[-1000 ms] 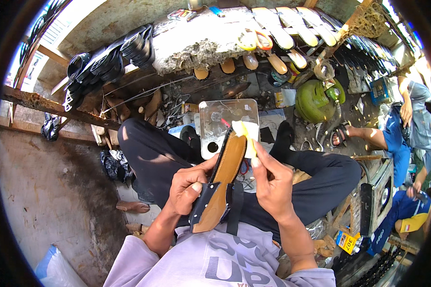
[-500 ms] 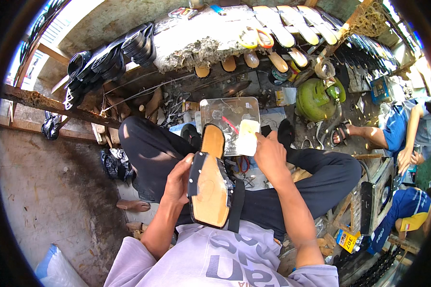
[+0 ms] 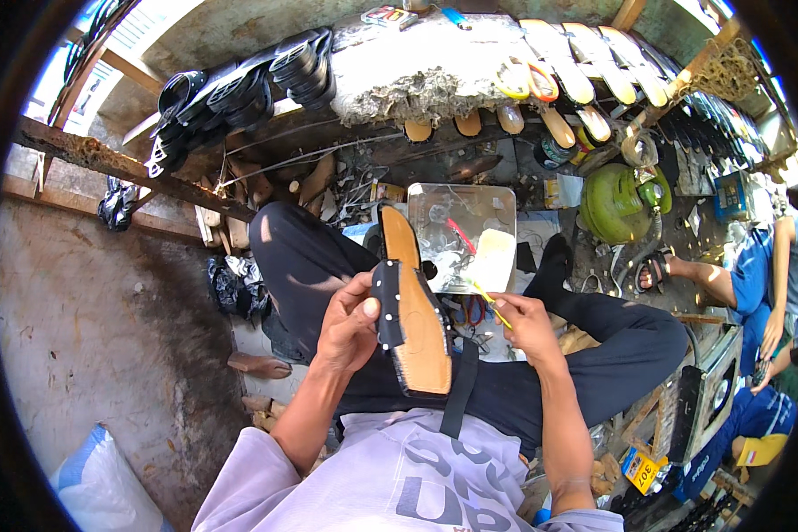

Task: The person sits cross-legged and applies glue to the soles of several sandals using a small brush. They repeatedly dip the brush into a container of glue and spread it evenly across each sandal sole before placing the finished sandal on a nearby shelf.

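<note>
Drawn back from the clear box (image 3: 433, 206), right hand (image 3: 528, 326) pinches a yellow stick (image 3: 496, 311) right of the sandal (image 3: 424, 332), left hand (image 3: 348, 324) clamped on its strap, long axis pointing away, narrow end beside box's left edge.

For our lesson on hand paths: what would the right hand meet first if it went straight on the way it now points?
Past the yellow tool it holds, the right hand would probably meet the clear box first, though depth is unclear.
</note>
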Demonstrator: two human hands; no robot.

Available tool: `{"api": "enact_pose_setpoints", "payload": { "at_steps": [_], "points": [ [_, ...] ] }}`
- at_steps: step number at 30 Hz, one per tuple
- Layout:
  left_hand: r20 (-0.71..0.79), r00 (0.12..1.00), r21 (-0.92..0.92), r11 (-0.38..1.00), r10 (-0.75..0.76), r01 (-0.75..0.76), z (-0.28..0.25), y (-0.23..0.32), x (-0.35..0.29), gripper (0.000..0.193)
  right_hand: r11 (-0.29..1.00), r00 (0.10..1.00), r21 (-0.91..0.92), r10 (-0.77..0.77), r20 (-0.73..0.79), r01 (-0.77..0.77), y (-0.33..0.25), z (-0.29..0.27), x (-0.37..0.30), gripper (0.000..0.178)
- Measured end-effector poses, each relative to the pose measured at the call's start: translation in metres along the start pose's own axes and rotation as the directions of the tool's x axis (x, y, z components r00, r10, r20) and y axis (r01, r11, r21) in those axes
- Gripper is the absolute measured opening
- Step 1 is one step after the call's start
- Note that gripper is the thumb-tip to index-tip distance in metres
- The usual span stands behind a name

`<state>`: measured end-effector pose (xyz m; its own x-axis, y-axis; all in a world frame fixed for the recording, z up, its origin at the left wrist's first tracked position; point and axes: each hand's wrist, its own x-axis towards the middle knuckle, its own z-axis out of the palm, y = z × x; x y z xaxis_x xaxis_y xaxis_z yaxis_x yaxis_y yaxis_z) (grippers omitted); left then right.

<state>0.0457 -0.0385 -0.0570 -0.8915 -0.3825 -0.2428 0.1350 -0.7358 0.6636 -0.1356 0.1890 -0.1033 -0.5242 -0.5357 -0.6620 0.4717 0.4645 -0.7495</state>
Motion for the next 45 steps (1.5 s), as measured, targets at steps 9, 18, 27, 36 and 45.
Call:
{"api": "enact_pose_setpoints", "payload": {
  "at_steps": [9, 18, 27, 36, 45],
  "points": [
    [0.143, 0.99, 0.053, 0.999, 0.006, -0.014, 0.033, -0.002, -0.002, 0.05, 0.794, 0.796, -0.071, -0.605, 0.004, 0.604, -0.07, 0.046, -0.076, 0.031],
    [0.014, 0.999, -0.031, 0.999, 0.032, -0.032, 0.044, 0.008, -0.012, 0.043, 0.468, 0.468, -0.049, -0.864, 0.187, 0.882, -0.061, 0.042, -0.089, 0.03],
    [-0.046, 0.998, -0.096, 0.995, -0.042, 0.038, 0.053, 0.009, -0.011, 0.036, 0.364, 0.395, -0.201, -0.907, 0.148, 0.91, -0.059, 0.039, -0.088, 0.034],
    [-0.08, 0.995, 0.01, 0.999, -0.052, 0.053, 0.051, 0.004, -0.014, 0.041, 0.796, 0.783, 0.032, -0.602, 0.155, 0.605, -0.055, 0.036, -0.079, 0.028],
    [0.074, 0.993, -0.013, 0.996, -0.091, 0.092, 0.051, 0.008, -0.016, 0.04, 0.788, 0.786, -0.019, -0.613, 0.081, 0.616, -0.059, 0.039, -0.075, 0.029]
  ]
}}
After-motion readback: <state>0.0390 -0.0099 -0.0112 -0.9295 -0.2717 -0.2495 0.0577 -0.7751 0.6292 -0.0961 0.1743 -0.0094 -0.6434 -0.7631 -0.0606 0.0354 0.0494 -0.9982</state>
